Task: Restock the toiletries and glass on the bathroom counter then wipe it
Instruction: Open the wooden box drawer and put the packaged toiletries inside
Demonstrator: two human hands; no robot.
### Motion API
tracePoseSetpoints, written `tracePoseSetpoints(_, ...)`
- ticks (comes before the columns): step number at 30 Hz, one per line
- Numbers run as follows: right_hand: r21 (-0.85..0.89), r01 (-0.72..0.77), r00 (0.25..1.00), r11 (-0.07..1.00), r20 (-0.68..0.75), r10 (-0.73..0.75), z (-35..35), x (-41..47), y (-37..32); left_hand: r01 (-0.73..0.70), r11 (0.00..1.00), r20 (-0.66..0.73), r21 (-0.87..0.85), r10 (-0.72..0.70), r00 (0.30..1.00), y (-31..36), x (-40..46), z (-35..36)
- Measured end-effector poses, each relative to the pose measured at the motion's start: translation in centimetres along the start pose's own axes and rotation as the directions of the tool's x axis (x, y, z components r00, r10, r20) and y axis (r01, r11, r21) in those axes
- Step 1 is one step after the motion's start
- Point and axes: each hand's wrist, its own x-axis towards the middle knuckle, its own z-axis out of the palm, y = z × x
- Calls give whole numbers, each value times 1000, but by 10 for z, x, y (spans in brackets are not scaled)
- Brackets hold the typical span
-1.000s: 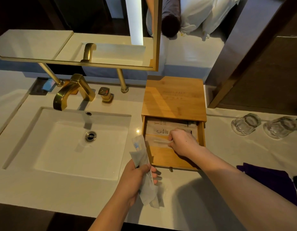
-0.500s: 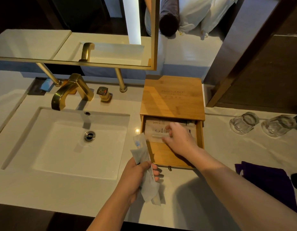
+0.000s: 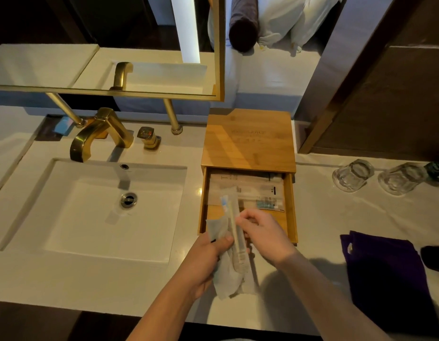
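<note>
A wooden toiletry box [image 3: 249, 141] stands on the white counter [image 3: 336, 217] with its drawer [image 3: 291, 212] pulled out; several wrapped packets [image 3: 257, 190] lie in it. My left hand [image 3: 208, 257] is closed on a bundle of wrapped toiletry packets [image 3: 225, 271], in front of the drawer. My right hand [image 3: 260, 232] pinches one wrapped toothbrush packet [image 3: 232, 217] from that bundle, upright over the drawer's front. Two glasses [image 3: 352, 174] [image 3: 400, 178] stand upside down to the right of the box.
A white sink [image 3: 110, 212] with a gold faucet [image 3: 97, 134] fills the left half. A purple cloth [image 3: 385, 271] lies at the right front of the counter. A mirror [image 3: 110, 70] on gold posts hangs behind the sink. A dark bottle [image 3: 437, 168] shows at the right edge.
My right hand left the packets inside the drawer and came back toward me, taking hold of a toothbrush packet in my left hand's bundle. My left hand shifted right toward the drawer.
</note>
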Motion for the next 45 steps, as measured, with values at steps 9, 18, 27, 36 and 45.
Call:
tracePoseSetpoints(9, -656, 133, 985, 743, 172, -25, -49, 51, -51, 29, 990, -54, -139, -37, 998, 0, -3, -9)
tracePoseSetpoints(18, -833, 102, 993, 543, 119, -4, -17, 88, -9, -36, 988, -117, -149, 19, 993, 1, -9, -27)
tracePoseSetpoints(27, -829, 177, 983, 530, 128, -129, -9, 94, 0, -14, 986, -110, -169, -4, 994, 1, -8, -24)
tracePoseSetpoints(36, -884, 275, 937, 379, 158, -310, -11, 97, -12, -9, 987, -133, -158, -13, 991, 4, -5, -20)
tracePoseSetpoints(45, -205, 119, 960, 972, 272, -60, 16, 9, -22, -49, 962, -87, -269, 27, 996, 11, -4, -16)
